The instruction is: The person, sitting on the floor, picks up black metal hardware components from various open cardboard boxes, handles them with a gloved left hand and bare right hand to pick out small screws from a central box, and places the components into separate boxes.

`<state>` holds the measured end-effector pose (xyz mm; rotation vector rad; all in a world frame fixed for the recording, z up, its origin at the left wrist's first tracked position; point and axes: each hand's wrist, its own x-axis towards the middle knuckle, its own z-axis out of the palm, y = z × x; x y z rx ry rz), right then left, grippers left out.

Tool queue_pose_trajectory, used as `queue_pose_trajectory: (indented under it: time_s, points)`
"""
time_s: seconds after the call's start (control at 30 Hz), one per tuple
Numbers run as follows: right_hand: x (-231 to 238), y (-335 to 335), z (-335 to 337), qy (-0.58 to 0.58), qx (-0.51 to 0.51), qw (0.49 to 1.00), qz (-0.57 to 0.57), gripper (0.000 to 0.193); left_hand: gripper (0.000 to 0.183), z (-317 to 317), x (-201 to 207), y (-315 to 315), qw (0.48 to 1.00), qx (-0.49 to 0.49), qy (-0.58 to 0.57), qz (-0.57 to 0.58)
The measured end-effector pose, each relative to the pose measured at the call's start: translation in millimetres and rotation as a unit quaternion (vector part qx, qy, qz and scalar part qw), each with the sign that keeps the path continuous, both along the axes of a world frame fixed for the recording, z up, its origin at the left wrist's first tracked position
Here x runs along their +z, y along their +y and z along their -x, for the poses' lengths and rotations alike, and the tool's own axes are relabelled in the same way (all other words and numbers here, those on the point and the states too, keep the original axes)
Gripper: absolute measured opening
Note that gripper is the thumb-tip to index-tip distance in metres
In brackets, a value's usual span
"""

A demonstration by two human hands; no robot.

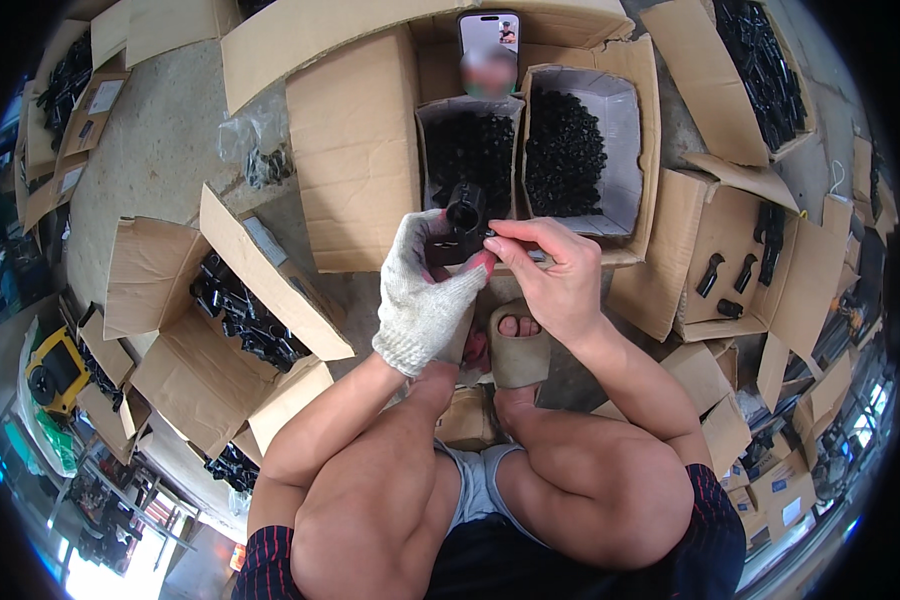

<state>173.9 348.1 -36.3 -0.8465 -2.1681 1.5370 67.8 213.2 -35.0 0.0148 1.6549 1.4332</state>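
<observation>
My left hand (pixel 425 290), in a whitish knit work glove, is closed around a black tubular plastic part (pixel 465 210). The part's round open end points away from me, and the glove hides much of its body. Bare, my right hand (pixel 555 270) meets it from the right, thumb and forefinger pinched together at the part's side. Whatever lies between those fingertips is too small to make out. Just beyond both hands are two lined bins, a left bin (pixel 519 130) and a right bin (pixel 625 120), holding many small black pieces (pixel 567 150).
Both bins sit inside a large cardboard box (pixel 350 150); a phone (pixel 489 50) stands at its back. An open carton (pixel 185 370) of black parts (pixel 245 315) lies left. Another carton (pixel 710 310) with several black parts stands right. Slippered feet (pixel 520 345) rest below my hands.
</observation>
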Motion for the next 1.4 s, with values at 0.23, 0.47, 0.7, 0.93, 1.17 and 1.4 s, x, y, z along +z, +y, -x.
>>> queue_pose_trajectory:
  time_s: [0.23, 0.47, 0.7, 0.93, 1.17, 1.4]
  points:
    - [-5.5, -1.9, 2.3, -0.016, 0.024, 0.999, -0.029, 0.012, 0.044, -1.5, -2.2, -1.2, 0.998, -0.040, 0.053, 0.010]
    - [-14.6, 1.5, 8.4, 0.012, 0.067, 0.988, -0.136, 0.024, 0.048, -5.1, 2.0, 1.5, 1.000, -0.015, 0.025, 0.008]
    - [-20.3, -0.2, 1.2, -0.017, 0.081, 0.991, -0.109, 0.037, 0.049, -7.4, 4.2, 2.6, 1.000, -0.008, 0.016, 0.011]
    - [-2.2, 10.6, -0.8, -0.042, 0.071, 0.995, -0.058, 0.036, 0.046, -7.4, 2.2, 3.8, 1.000, 0.014, 0.008, 0.023]
    - [-4.1, 14.0, 0.5, -0.059, 0.143, 0.969, -0.194, 0.026, 0.041, -7.7, 2.7, 3.2, 1.000, -0.004, -0.010, 0.008]
    - [-9.6, 17.1, -7.2, 0.026, 0.095, 0.986, -0.134, 0.025, 0.036, -13.0, 3.7, 9.1, 0.998, -0.004, 0.062, -0.024]
